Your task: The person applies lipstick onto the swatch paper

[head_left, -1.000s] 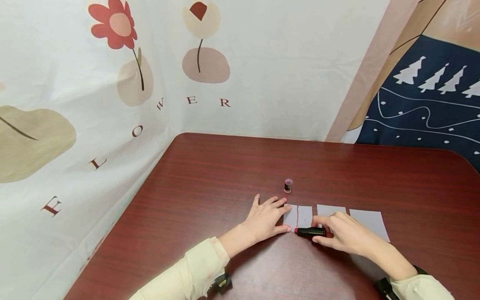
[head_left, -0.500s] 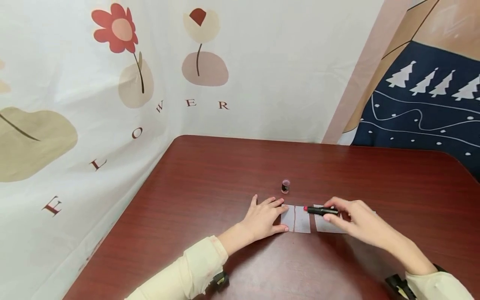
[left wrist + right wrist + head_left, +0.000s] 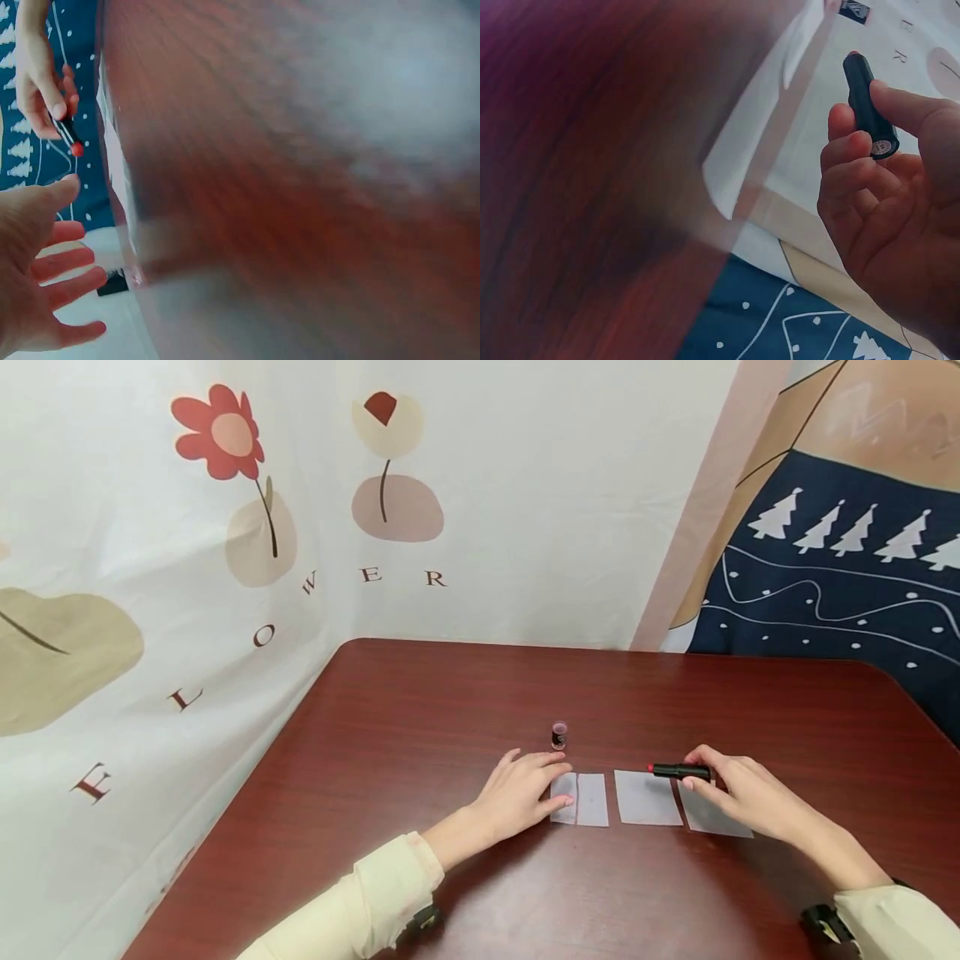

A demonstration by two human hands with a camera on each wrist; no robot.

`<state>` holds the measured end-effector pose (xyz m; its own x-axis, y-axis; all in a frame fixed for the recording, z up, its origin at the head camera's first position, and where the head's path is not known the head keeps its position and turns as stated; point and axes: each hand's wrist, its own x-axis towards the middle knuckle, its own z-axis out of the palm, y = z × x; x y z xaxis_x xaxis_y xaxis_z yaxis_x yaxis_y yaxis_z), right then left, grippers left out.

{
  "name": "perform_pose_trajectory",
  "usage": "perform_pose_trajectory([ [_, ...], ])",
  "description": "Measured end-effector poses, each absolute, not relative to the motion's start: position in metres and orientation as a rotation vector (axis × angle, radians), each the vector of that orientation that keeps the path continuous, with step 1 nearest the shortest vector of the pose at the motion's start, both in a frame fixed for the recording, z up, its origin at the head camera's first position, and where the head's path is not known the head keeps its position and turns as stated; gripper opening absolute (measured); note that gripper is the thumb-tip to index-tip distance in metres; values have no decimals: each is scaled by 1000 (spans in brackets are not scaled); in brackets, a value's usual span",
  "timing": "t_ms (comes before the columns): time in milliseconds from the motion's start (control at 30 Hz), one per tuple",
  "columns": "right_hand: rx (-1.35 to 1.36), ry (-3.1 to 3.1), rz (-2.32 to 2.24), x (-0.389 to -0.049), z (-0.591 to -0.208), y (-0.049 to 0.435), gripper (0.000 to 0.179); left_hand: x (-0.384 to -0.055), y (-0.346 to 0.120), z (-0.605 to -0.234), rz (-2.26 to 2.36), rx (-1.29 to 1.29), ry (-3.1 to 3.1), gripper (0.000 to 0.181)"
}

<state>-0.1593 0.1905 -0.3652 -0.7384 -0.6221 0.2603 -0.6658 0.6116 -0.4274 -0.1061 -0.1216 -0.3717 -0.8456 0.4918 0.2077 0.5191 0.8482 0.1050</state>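
Note:
My right hand pinches a black lipstick between thumb and fingers, its red tip pointing left over the top edge of the middle white paper. In the right wrist view the round label on the lipstick's base faces the camera. My left hand has its fingers spread at the left edge of the left paper, which bears a dark red line down it. Whether those fingers touch the paper, I cannot tell. Part of the right paper lies behind my right hand.
A small clear cap with a dark band stands on the table just beyond the left hand. The dark red wooden table meets a white flower-printed cloth at its back and left. A navy tree-patterned cloth hangs at the right.
My right hand has lifted the lipstick from the left paper's lower part and carried it up and right to over the middle paper. The left hand's fingers have drawn slightly back toward the paper's left edge.

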Motion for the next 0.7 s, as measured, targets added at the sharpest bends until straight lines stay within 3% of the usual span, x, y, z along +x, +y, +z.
perform_pose_trajectory([
  [267, 1101, -2780, 739, -170, -371, 198, 22, -122, -77, -372, -34, -941, -2757, 41],
  [700, 1125, -2803, 731, -176, -374, 190, 23, -137, -47, -381, 108, -852, -2877, 45],
])
